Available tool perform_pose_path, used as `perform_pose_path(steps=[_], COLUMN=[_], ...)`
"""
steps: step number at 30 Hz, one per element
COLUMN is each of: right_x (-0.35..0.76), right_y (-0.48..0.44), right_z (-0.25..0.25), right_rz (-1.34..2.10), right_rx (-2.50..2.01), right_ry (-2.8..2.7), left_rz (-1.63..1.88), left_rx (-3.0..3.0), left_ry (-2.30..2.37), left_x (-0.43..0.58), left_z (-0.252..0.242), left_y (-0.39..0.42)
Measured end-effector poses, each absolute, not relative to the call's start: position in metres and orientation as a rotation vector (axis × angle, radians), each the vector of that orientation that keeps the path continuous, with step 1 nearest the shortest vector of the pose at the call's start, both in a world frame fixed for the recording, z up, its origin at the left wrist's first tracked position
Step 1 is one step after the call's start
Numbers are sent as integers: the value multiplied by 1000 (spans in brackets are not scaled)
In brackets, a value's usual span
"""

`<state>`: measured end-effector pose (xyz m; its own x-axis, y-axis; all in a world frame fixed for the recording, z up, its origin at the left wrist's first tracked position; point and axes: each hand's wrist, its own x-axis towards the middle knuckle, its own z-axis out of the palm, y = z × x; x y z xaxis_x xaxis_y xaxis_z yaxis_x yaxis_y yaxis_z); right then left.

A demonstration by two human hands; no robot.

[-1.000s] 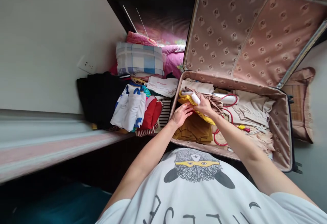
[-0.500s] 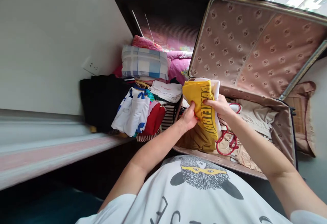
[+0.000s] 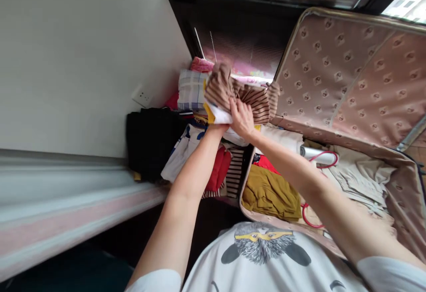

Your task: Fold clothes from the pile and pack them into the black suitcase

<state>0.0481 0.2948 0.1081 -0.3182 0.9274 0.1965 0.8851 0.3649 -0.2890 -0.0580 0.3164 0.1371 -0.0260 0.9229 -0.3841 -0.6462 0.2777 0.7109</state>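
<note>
Head view: a striped bundle (image 3: 234, 93) of folded clothes, brown-and-white on the outside with white and yellow edges showing beneath, is held up in both hands above a heap of clothes (image 3: 199, 159) lying to the left of an open suitcase (image 3: 349, 74). The right hand (image 3: 242, 118) is laid over the near face of the bundle, its fingers (image 3: 234, 105) curled onto the striped cloth and clasping it. The left hand (image 3: 218, 126) is pressed up under the bundle's lower edge; its fingers are hidden by the cloth, so their spread cannot be told. Inside the suitcase, a mustard garment (image 3: 271, 192) is seen folded at the near corner, with a red cord (image 3: 308, 214) looped just beside it. A plaid pillow (image 3: 190, 90) is partly covered by the raised bundle, and a black garment (image 3: 149, 141) is stacked against the wall.
</note>
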Motion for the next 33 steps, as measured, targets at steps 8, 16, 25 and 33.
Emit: perform_pose_path(steps=[8,16,25,33], right_x=[-21,35,243,246], right_y=[278,254,157,181], right_z=[-11,42,-4,-2], right_rz=[641,679,429,504], right_rx=[-1806,-1574,-2138,-1976], right_ry=[-2588,-2391,-2289,-2415], left_rz=[1129,1005,759,398], left_rx=[236,376,612,869], left_ry=[1349,1346,1226,1189], left_x=[-129,-128,-58,-5], left_z=[106,119,125,94], left_y=[186,109,67,62])
